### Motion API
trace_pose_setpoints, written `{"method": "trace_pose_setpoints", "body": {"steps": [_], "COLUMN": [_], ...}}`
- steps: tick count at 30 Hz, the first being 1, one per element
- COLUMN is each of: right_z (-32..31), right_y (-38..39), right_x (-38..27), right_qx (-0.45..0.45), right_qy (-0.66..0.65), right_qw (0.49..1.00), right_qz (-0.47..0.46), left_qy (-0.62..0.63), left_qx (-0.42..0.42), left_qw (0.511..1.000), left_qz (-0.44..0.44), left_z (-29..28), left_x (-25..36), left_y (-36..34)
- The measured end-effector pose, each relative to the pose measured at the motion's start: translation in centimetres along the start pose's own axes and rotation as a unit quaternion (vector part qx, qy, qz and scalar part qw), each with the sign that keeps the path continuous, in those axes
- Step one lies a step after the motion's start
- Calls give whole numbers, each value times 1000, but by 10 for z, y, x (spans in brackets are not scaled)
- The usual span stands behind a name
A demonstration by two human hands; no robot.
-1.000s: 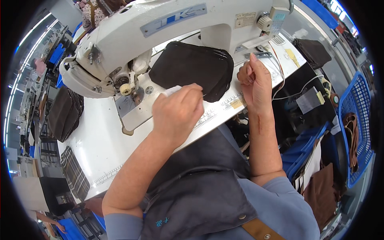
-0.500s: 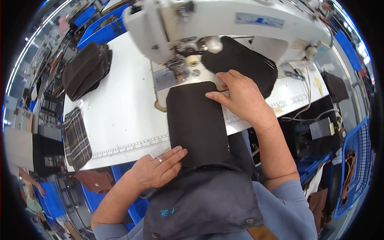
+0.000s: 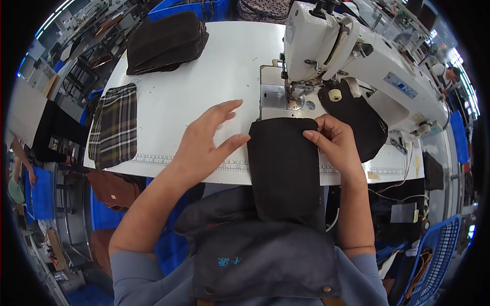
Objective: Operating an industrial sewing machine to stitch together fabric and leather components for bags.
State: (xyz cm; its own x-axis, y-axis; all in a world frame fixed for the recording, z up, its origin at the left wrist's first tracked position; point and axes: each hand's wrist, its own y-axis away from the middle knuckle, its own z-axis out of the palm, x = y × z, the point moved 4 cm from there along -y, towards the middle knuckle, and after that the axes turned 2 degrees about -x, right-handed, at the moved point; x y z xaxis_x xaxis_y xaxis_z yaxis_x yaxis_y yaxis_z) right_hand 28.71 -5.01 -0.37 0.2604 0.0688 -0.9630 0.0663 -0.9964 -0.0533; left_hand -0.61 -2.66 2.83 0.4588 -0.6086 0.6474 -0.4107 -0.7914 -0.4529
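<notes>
Filling the upper centre, a white work table; top right, a white sewing machine. At centre, hanging over the table's near edge, a dark fabric panel. Far left, a plaid fabric piece; top left, stacked dark fabric pieces. Left hand spread, fingertips touching the panel's left edge. Right hand pinching its upper right corner.

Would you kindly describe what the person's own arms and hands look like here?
Both hands, left hand and right hand, are bare: no gloves, rings or watch visible. The forearms are bare too; blue-grey sleeves start near the elbows.
</notes>
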Motion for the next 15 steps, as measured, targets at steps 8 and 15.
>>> {"method": "trace_pose_setpoints", "body": {"steps": [8, 15], "right_z": [10, 4], "right_y": [2, 7], "right_x": [1, 8], "right_qx": [0, 20], "right_qy": [-29, 4], "right_qw": [1000, 999], "right_qz": [11, 26], "left_qy": [297, 168], "left_qx": [-135, -39], "left_qw": [913, 957], "left_qz": [-244, -232], "left_z": [21, 16], "left_x": [-42, -36], "left_y": [-19, -16]}}
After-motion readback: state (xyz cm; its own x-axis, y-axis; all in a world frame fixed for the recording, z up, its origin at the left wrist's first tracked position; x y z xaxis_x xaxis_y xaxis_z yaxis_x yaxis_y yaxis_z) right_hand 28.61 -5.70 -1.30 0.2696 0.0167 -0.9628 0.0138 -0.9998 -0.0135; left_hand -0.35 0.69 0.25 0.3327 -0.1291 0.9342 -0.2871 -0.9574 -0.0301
